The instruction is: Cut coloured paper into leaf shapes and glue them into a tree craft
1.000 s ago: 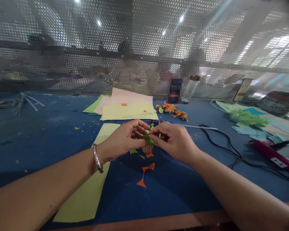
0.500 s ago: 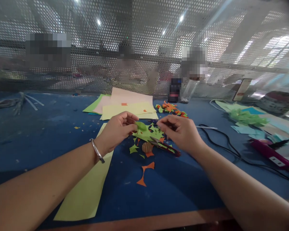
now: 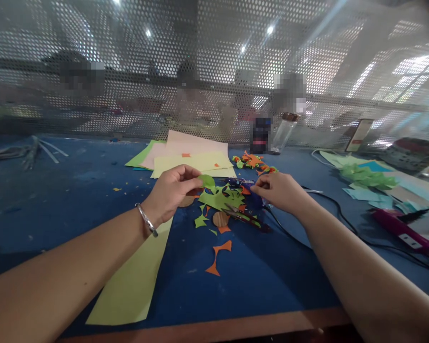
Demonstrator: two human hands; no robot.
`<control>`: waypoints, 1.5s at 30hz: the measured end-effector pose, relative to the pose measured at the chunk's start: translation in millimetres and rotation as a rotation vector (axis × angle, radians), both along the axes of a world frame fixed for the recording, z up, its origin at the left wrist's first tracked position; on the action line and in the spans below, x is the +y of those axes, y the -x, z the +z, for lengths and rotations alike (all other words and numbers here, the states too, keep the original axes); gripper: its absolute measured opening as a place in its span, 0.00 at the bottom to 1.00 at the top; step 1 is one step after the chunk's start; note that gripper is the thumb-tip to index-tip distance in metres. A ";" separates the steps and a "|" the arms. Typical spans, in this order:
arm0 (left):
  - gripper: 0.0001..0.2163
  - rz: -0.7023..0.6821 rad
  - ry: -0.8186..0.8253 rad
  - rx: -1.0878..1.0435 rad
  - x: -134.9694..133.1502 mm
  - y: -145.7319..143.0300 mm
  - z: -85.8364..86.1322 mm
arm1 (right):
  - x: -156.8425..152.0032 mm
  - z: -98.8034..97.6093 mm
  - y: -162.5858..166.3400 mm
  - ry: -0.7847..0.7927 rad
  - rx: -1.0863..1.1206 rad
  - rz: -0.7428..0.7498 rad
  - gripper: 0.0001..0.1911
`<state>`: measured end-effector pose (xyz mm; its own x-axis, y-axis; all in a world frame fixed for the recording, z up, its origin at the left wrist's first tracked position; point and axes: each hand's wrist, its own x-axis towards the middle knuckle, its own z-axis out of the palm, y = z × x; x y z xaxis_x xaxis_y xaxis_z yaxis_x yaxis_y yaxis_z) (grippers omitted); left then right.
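Note:
My left hand (image 3: 175, 190) pinches a round green paper piece (image 3: 206, 181) by its left edge. A wooden disc (image 3: 187, 202) lies partly hidden beneath that hand. My right hand (image 3: 277, 190) is closed, thumb and fingers together, at a dark blue glue gun (image 3: 258, 197); whether it grips the gun or something small is hidden. Between my hands is a cut-up green paper sheet (image 3: 218, 199) with holes. Thread snips (image 3: 245, 217) with dark blades rest on its near side, beside a second wooden disc (image 3: 220, 219).
Orange paper scraps (image 3: 216, 259) lie nearer me. A yellow-green paper strip (image 3: 125, 286) runs under my left forearm. Paper sheets (image 3: 196, 143) and orange-green paper curls (image 3: 250, 159) are farther back. To the right are a black cord (image 3: 343, 221) and a magenta power strip (image 3: 402, 228).
My right hand has moved right, away from my left hand, uncovering more of the glue gun and its cord. The green circle has turned flatter toward me in my left hand.

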<state>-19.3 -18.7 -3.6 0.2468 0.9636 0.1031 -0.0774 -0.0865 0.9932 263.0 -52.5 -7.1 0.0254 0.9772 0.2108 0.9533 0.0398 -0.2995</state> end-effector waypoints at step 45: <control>0.09 -0.014 0.125 0.018 4.5 -4.5 -3.8 | -14.7 32.5 -5.3 0.003 1.934 0.486 0.07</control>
<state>-14.7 -14.2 -7.4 0.2615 0.9649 -0.0226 -0.0595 0.0395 0.9974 268.3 -67.2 25.4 -0.0432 0.9714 0.2334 -0.6650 0.1463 -0.7323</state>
